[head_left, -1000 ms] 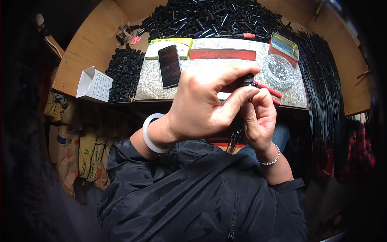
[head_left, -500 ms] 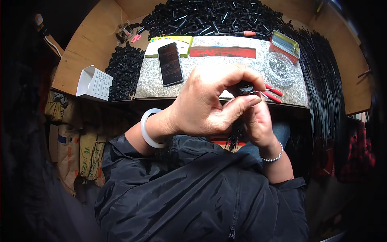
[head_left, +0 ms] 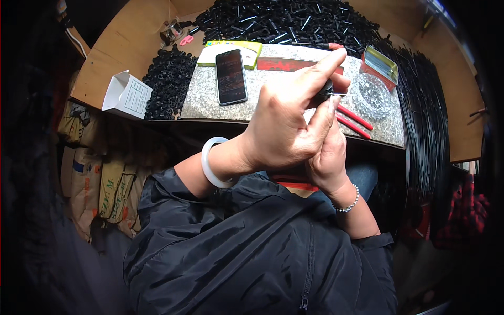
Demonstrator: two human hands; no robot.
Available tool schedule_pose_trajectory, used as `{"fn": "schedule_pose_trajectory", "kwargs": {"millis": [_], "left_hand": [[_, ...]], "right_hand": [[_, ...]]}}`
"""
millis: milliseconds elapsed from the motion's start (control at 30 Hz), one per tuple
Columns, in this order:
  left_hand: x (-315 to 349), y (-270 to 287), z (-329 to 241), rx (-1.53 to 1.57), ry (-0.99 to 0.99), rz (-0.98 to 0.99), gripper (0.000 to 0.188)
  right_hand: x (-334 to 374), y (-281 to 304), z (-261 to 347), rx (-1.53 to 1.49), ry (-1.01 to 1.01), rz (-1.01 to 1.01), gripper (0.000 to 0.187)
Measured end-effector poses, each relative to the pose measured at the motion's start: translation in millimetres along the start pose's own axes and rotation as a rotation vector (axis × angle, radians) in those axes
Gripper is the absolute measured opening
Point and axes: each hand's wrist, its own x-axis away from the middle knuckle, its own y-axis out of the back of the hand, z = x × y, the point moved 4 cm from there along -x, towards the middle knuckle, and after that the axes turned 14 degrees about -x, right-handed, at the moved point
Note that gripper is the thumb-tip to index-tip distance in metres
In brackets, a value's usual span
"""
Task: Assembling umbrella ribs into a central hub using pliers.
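My left hand [head_left: 283, 118], with a white bangle at its wrist, is closed round a small black cylindrical part [head_left: 327, 87]. Its thumb presses in from below while the index finger stretches out above. A thin pale metal pin [head_left: 342, 95] sticks out sideways beside the black part. Just beneath, my right hand [head_left: 329, 160], with a silver bead bracelet, has its fingers drawn together against the left thumb; what they grip is mostly hidden. Red-handled pliers [head_left: 356, 122] lie on the speckled board [head_left: 304, 51] beyond the hands.
A phone [head_left: 231, 77] rests partly on a yellow-and-white box [head_left: 207, 54]. A glass dish [head_left: 372, 95] and an open tin [head_left: 379, 68] stand at right, beside long black strands [head_left: 420, 115]. Black parts [head_left: 283, 22] heap at the back; a white carton [head_left: 126, 95] sits left.
Both hands have moved up and slightly right in the picture. My left index finger has straightened from its curl. Dark strands that hung below the hands no longer show.
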Motion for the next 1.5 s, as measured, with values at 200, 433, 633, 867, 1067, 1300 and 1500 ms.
{"fn": "schedule_pose_trajectory", "kwargs": {"millis": [200,433,633,867,1067,1300,1500], "left_hand": [[13.8,-8.9,2.5,0.309,0.12,-0.139,0.067],[27.4,-19.4,18.7,0.448,0.391,0.129,0.025],[33.5,-15.9,15.2,0.082,0.215,-0.135,0.021],[41.1,0.4,34.5,0.223,0.601,-0.168,0.027],[44.7,5.1,41.3,0.165,0.56,-0.151,0.029],[41.0,0.2,51.2,0.138,0.559,-0.15,0.022],[45.3,-1.3,70.4,0.052,0.507,-0.206,0.027]], "right_hand": [[4.0,2.6,-11.0,-0.18,-0.06,0.127,0.021],[5.6,3.1,-1.2,-0.104,-0.198,0.367,0.027],[-15.3,26.5,46.2,0.4,0.278,0.086,0.072],[-9.5,31.5,33.2,0.454,0.35,0.125,0.012],[18.5,96.6,-85.7,1.046,0.03,0.253,0.022],[20.2,104.5,-70.7,0.498,-0.177,0.151,0.012],[-14.8,70.5,45.9,0.765,0.106,0.334,0.032]]}}
